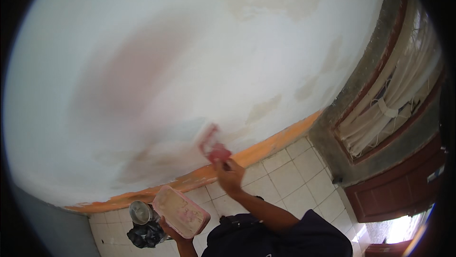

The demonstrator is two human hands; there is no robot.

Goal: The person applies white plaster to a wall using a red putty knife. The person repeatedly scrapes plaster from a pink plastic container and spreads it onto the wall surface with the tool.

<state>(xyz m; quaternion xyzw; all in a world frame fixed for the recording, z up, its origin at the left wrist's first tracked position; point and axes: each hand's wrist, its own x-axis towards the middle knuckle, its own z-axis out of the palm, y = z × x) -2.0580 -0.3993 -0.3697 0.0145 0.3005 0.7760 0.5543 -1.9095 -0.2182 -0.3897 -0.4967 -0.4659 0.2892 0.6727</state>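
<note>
My right hand (pixel 230 176) grips a wide red hand tool (pixel 213 147) with a pale edge, its fingers wrapped round the handle. Motion blurs the tool, so I cannot tell whether it is a flat brush or a spreader. Its head is at the lower part of the white wall (pixel 266 57). In my left hand (pixel 171 231) is a pink rectangular tub (pixel 204 221), held by its left side, with cream-coloured paste or paint inside. Most of the left fingers are hidden under the tub.
An orange band (pixel 280 138) runs along the wall's foot, above the white tiled floor (pixel 299 174). A metal pail (pixel 140 213) and a black plastic bag (pixel 146 234) stand left of the tub. To the right are a curtained window (pixel 380 109) and a brown door (pixel 399 185).
</note>
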